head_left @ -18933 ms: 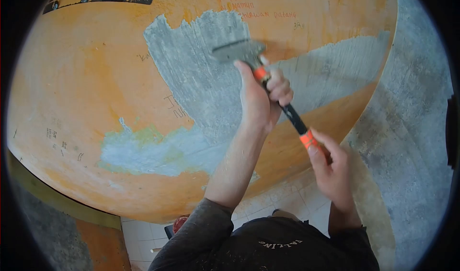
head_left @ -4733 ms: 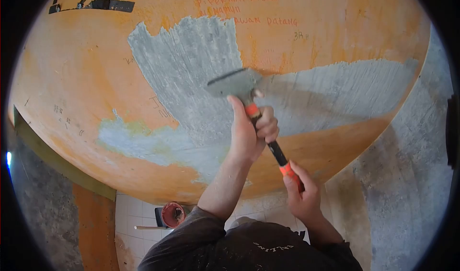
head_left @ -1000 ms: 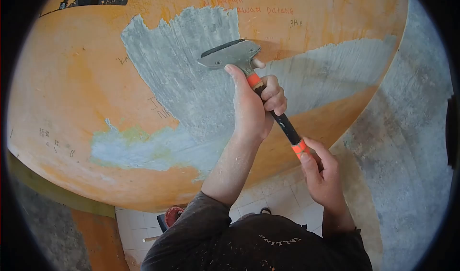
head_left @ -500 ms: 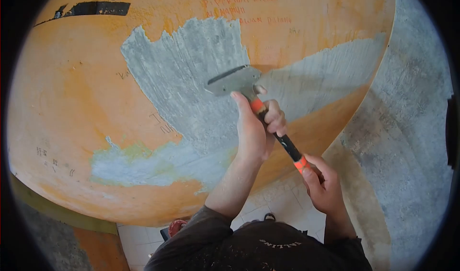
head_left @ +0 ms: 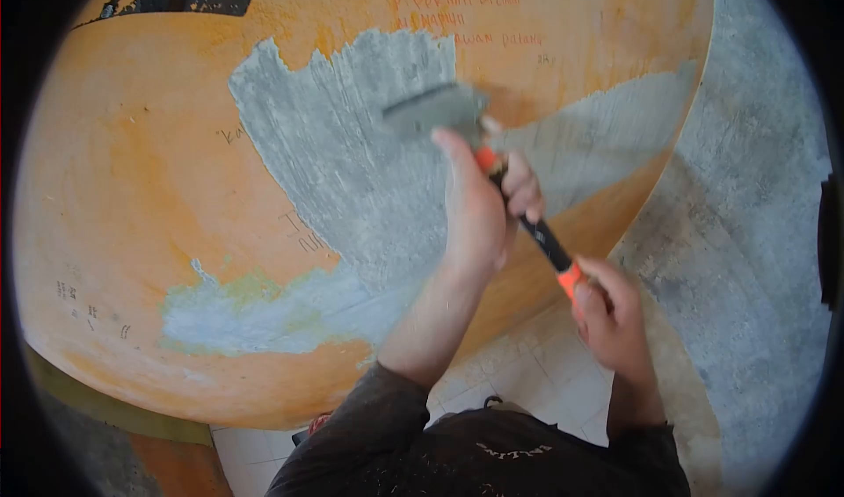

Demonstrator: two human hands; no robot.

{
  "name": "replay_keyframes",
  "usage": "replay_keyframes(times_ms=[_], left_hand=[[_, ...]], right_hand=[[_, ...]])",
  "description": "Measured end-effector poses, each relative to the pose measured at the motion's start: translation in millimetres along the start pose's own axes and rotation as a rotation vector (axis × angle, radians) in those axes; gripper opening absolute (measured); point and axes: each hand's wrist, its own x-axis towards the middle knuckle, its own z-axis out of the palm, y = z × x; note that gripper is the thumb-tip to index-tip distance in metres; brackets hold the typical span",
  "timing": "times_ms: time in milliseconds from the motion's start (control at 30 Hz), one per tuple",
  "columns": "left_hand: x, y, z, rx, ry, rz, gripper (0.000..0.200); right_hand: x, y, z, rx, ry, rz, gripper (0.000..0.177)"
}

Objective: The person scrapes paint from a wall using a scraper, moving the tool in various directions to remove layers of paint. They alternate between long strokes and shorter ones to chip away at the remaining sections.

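A long-handled scraper [head_left: 437, 115] with a wide metal head and a black and orange handle lies across the wall [head_left: 193, 172]. Its head is blurred and overlaps the upper part of a bare grey patch, near the orange paint's edge. Close below the head, my left hand [head_left: 483, 203] is wrapped round the handle, thumb pointing up toward the metal. At the lower orange end of the handle, my right hand [head_left: 611, 308] is closed in a grip.
Red handwriting [head_left: 453, 0] and black tape-like strips [head_left: 185, 3] mark the orange wall's upper part. A grey, mottled wall [head_left: 747, 207] stands at the right. White floor tiles [head_left: 510, 374] show below, by my dark shirt [head_left: 501, 453].
The scraper and both hands have shifted slightly right in view. The scraper's head and my left hand sit higher than before. Both hands keep their grip.
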Motion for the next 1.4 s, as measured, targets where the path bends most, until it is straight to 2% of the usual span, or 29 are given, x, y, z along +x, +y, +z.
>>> replay_keyframes(times_ms=[33,100,200,267,367,433,500,533,667,767,833,967,1067,1167,1233,1300,1367,1400], left_hand=[[4.0,5.7,8.3,-0.002,-0.059,0.001,0.057],[-1.5,7.1,19.9,0.006,0.004,0.074,0.064],[-9.2,-1.6,1.0,-0.046,-0.032,-0.006,0.068],[-14.2,-3.0,-2.3,0.045,0.037,-0.024,0.069],[7.8,9.3,10.0,0.049,-0.083,-0.014,0.069],[7.3,9.5,18.3,0.048,-0.084,0.036,0.07],[3.6,5.7,15.4,-0.037,-0.041,0.002,0.068],[-5.7,2.7,11.5,-0.042,-0.014,-0.01,0.065],[-5.9,3.7,2.1,0.032,-0.077,0.015,0.058],[9.4,24.8,27.9,0.014,-0.093,0.049,0.056],[11.9,21.1,24.9,-0.014,-0.136,0.038,0.056],[-6.2,2.4,-0.2,-0.026,-0.096,-0.018,0.058],[-2.3,7.7,2.0,-0.016,-0.092,-0.064,0.061],[13.1,18.3,16.6,0.045,-0.111,0.019,0.063],[10.8,13.0,8.0,0.029,-0.158,-0.062,0.064],[-8.1,2.2,-1.0,0.046,-0.116,-0.031,0.065],[-17.8,-2.3,-3.9,0.044,0.016,-0.014,0.066],[-15.4,-0.9,-3.2,0.062,-0.008,-0.006,0.066]], right_hand=[[2.3,-5.6,-2.6,-0.004,0.004,0.015,0.032],[7.5,-12.6,-8.6,0.102,-0.043,0.016,0.033],[-10.8,7.9,-0.9,0.038,-0.022,0.01,0.035],[-9.6,9.5,0.7,0.03,-0.047,0.026,0.036],[7.4,-3.6,-2.4,0.048,0.004,-0.002,0.035],[7.1,-6.7,-6.7,0.022,-0.001,0.011,0.034],[5.5,-8.1,-8.6,-0.01,-0.002,0.012,0.034],[-2.3,-7.3,-6.3,0.068,-0.046,0.079,0.034],[-1.4,-0.1,3.0,0.036,-0.034,0.024,0.035],[14.6,-26.9,4.8,0.098,-0.025,0.036,0.036],[14.7,-22.7,2.4,0.079,-0.009,0.031,0.036],[-10.7,1.0,2.3,0.038,-0.041,0.066,0.035],[0.5,-11.1,8.5,0.034,-0.018,0.052,0.034],[10.1,-17.1,4.6,0.052,-0.011,0.042,0.034],[11.7,-15.2,-0.1,0.079,-0.005,0.058,0.033],[-4.0,-1.0,-0.2,0.116,-0.095,0.128,0.033],[-4.5,9.5,2.6,0.102,-0.077,0.121,0.033],[0.2,11.8,3.5,0.095,-0.057,0.067,0.033]])
